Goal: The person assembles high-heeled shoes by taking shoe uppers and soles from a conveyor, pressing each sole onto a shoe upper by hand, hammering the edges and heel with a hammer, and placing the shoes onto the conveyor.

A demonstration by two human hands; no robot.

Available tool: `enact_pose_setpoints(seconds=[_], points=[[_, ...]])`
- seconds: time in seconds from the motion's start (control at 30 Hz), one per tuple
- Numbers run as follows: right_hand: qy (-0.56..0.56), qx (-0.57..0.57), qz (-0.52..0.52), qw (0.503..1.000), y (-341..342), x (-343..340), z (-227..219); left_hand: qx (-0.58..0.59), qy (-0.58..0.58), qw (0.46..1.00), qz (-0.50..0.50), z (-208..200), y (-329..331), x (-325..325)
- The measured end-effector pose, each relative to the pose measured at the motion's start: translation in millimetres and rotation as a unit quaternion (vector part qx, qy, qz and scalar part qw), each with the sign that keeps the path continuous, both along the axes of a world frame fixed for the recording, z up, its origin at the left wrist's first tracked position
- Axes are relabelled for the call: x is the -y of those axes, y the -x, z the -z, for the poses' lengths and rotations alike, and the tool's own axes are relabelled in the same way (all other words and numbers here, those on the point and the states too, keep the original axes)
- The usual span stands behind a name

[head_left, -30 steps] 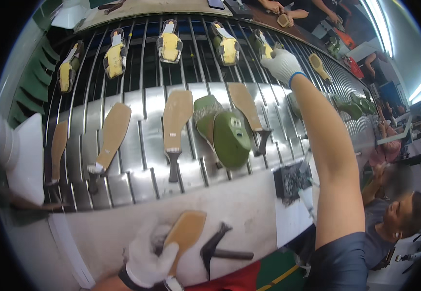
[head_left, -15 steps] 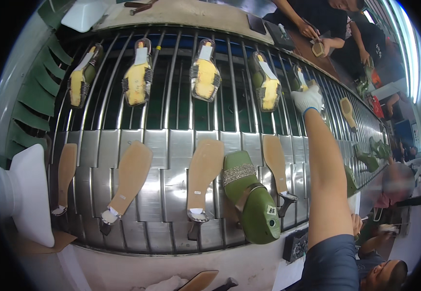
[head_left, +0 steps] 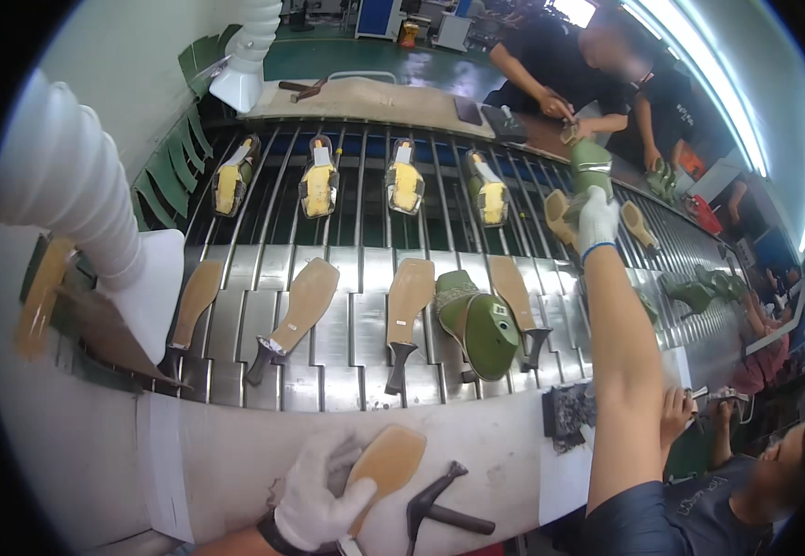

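Note:
My right hand [head_left: 598,219], in a white knit glove, reaches over the far right of the conveyor. Its fingers are closed on a green shoe last [head_left: 592,167] with a pale shiny strap, raised above the rollers. At the near edge, my gloved left hand [head_left: 314,500] grips a tan shoe sole [head_left: 391,461], thumb on top and the other fingers partly behind it. Just right of that sole, a hammer [head_left: 449,512] lies on the pale worktop. Another tan sole [head_left: 561,219] rests on the rollers beside my right hand.
Several lasts with yellow undersides [head_left: 406,188] stand along the far rollers. Heeled soles [head_left: 410,296] and a strapped green last [head_left: 484,329] lie on the metal slats. White duct hoods [head_left: 148,292] flank the left. Across the conveyor a person holds a small tan piece [head_left: 570,133].
My right hand has lifted a last from the rollers. My left hand has come fully into view with the sole. The view has tilted up, showing more floor beyond.

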State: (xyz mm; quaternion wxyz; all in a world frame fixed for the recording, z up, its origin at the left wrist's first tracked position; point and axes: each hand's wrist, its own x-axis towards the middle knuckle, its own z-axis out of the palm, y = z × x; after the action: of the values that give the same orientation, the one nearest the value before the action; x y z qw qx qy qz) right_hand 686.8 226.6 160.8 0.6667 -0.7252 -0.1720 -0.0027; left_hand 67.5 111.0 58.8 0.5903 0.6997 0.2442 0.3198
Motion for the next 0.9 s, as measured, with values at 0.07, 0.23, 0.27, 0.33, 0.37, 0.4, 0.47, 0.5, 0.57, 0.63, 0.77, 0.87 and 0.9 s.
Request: enact_pose_setpoints(seconds=[0.07,0.23,0.27,0.33,0.37,0.4,0.47,0.5,0.57,0.63,0.77,0.87,0.9], points=[[-0.018,-0.136,-0.023,0.99,82,3,-26,-0.061,-0.091,0.988,-0.104,-6,2,-2],[-0.067,-0.203,-0.192,0.958,219,75,-71,-0.035,-0.211,0.969,-0.122,-36,23,-16],[-0.08,-0.204,-0.229,0.949,257,94,-74,-0.017,-0.291,0.948,-0.131,-43,27,-17],[-0.083,-0.265,-0.286,0.917,351,135,-77,-0.005,-0.344,0.931,-0.12,-58,41,-6],[-0.092,-0.285,-0.325,0.897,387,158,-72,0.03,-0.43,0.895,-0.112,-68,40,-1],[-0.1,-0.306,-0.367,0.873,421,178,-60,0.061,-0.513,0.85,-0.106,-75,41,6],[-0.024,-0.106,-0.413,0.904,479,210,-3,0.086,-0.546,0.826,-0.105,-85,49,18],[0.032,0.116,-0.438,0.891,502,229,3,0.061,-0.586,0.793,-0.156,-88,60,20],[0.074,0.226,-0.488,0.84,535,258,-2,0.024,-0.587,0.776,-0.229,-95,85,29],[0.091,0.136,-0.458,0.873,558,275,6,0.026,-0.465,0.853,-0.237,-72,131,18],[0.194,0.332,-0.383,0.84,583,288,74,0.145,-0.132,0.95,-0.244,-76,153,31],[0.157,0.297,-0.384,0.86,582,285,85,0.277,0.026,0.933,-0.228,-94,166,38],[0.138,0.282,-0.374,0.873,581,282,87,0.277,0.033,0.934,-0.223,-95,170,39]])
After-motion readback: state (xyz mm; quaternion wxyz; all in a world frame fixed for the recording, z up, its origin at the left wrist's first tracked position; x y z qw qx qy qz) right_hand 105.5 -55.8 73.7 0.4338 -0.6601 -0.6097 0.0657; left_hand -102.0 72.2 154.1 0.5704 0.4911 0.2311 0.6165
